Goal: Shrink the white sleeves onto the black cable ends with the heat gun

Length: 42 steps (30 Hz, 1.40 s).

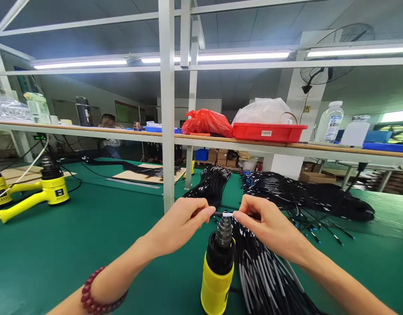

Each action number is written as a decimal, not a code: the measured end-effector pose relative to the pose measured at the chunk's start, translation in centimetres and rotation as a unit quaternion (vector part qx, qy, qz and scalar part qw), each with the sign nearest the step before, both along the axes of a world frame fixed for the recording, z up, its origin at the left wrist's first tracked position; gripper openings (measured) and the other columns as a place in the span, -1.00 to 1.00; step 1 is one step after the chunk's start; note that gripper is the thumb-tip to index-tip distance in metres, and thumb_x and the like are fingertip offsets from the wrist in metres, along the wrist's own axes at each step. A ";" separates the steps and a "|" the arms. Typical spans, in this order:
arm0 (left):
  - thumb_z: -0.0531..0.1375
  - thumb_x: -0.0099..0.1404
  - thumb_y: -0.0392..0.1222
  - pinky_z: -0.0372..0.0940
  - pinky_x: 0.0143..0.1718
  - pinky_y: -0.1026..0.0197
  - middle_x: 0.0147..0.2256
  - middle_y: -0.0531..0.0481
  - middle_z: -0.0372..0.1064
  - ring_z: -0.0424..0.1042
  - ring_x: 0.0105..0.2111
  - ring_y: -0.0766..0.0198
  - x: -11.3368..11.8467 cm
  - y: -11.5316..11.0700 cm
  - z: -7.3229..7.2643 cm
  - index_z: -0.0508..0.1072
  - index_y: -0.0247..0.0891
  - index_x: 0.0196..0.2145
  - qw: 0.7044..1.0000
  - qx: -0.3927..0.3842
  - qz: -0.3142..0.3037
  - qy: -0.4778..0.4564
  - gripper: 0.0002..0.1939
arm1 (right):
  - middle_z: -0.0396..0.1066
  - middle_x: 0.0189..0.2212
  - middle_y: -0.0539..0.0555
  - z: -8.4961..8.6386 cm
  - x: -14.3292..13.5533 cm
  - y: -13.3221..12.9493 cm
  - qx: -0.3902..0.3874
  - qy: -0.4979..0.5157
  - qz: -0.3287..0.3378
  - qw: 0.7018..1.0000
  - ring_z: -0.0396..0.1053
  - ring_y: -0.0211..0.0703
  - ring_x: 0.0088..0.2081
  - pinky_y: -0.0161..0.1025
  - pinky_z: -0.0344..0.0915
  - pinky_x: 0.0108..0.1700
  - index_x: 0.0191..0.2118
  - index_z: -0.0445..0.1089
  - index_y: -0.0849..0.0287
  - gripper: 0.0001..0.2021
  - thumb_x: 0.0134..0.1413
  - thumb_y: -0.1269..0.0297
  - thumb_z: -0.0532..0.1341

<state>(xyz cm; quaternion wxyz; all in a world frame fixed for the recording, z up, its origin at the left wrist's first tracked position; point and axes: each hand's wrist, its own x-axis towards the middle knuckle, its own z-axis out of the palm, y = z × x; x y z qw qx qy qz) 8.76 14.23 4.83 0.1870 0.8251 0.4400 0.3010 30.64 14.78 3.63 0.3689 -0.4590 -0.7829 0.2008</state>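
Observation:
A black cable with a white sleeve (226,215) is stretched level between my two hands. My left hand (184,218) pinches its left part between thumb and fingers. On the other side, my right hand (265,221) pinches it close to the sleeve's right end. Directly beneath the sleeve stands an upright yellow heat gun (217,280), its metal nozzle pointing up at it. Whether the sleeve touches the nozzle I cannot tell. A large bundle of black and grey cables (267,271) lies to the right of the heat gun, partly behind my right forearm.
More cable bundles (286,188) lie farther back on the green table (122,236). Other yellow heat guns (57,190) stand at the left. A white post (167,109) rises ahead, carrying a shelf with a red tray (270,133), a red bag (206,122) and bottles.

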 end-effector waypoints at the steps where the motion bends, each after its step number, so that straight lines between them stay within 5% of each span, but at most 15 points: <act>1: -0.06 0.43 0.03 0.04 -0.50 0.30 -0.53 0.11 0.23 0.17 -0.51 0.37 0.0 0.2 -0.1 0.31 -0.27 -0.49 1.000 -0.004 -0.001 -0.009 -0.56 | 0.15 -0.59 -0.10 -0.1 0.0 0.2 0.002 0.001 -0.004 1.000 0.07 -0.28 -0.53 -0.33 -0.02 -0.51 -0.51 0.18 0.14 -0.73 0.15 0.14 0.12; 31: 0.10 0.34 -0.04 0.02 -0.51 0.30 -0.53 0.13 0.28 0.17 -0.51 0.36 0.3 1.1 0.0 0.39 -0.26 -0.45 0.999 -0.031 0.008 -0.034 -0.71 | 0.21 -0.58 -0.08 -0.1 0.2 0.7 -0.002 0.000 -0.019 1.000 0.11 -0.27 -0.52 -0.31 -0.02 -0.49 -0.52 0.19 0.15 -0.72 0.10 0.12 0.15; 37: 0.14 0.30 -0.11 0.07 -0.47 0.30 -0.50 0.13 0.26 0.19 -0.47 0.35 0.3 1.1 0.1 0.39 -0.26 -0.42 0.998 -0.025 0.007 -0.053 -0.81 | 0.32 -0.55 -0.02 0.4 0.4 0.5 -0.017 -0.023 0.008 1.000 0.18 -0.21 -0.47 -0.28 0.03 -0.45 -0.49 0.35 0.18 -0.71 0.16 0.12 0.11; 42: 0.02 0.38 0.02 0.09 -0.47 0.28 -0.51 0.08 0.33 0.24 -0.49 0.32 0.4 1.2 -0.1 0.36 -0.27 -0.48 0.998 -0.037 0.019 -0.047 -0.62 | 0.30 -0.56 -0.04 0.6 0.5 0.1 0.003 -0.021 0.017 1.000 0.16 -0.22 -0.48 -0.27 0.03 -0.44 -0.50 0.34 0.17 -0.69 0.19 0.14 0.09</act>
